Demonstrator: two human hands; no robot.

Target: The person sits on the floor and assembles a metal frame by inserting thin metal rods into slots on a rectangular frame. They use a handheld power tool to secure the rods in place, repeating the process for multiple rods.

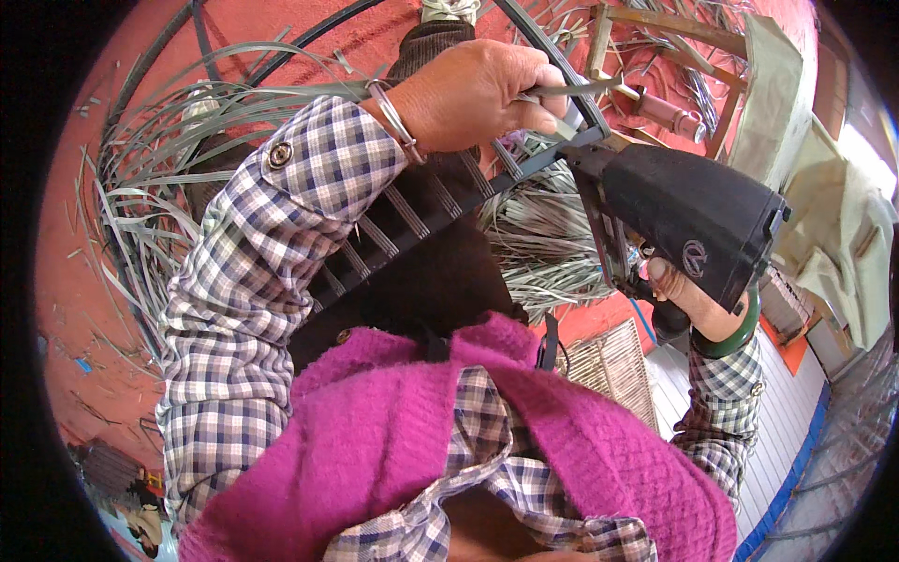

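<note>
My left hand (473, 94) pinches a flat grey weaving strip (573, 91) against a dark round frame rim (562, 70), a metal bangle on its wrist. My right hand (688, 300) grips the handle of a black staple gun (684, 220) whose nose presses on the rim just right of my left fingers. A woven band of grey strips (412, 220) runs from the rim down across my lap.
Loose grey strips (159, 178) lie spread over the red floor at left and centre. A wooden stool frame (674, 56) and pale cloth (824, 206) stand at the upper right. A woven panel (618, 361) leans at the lower right.
</note>
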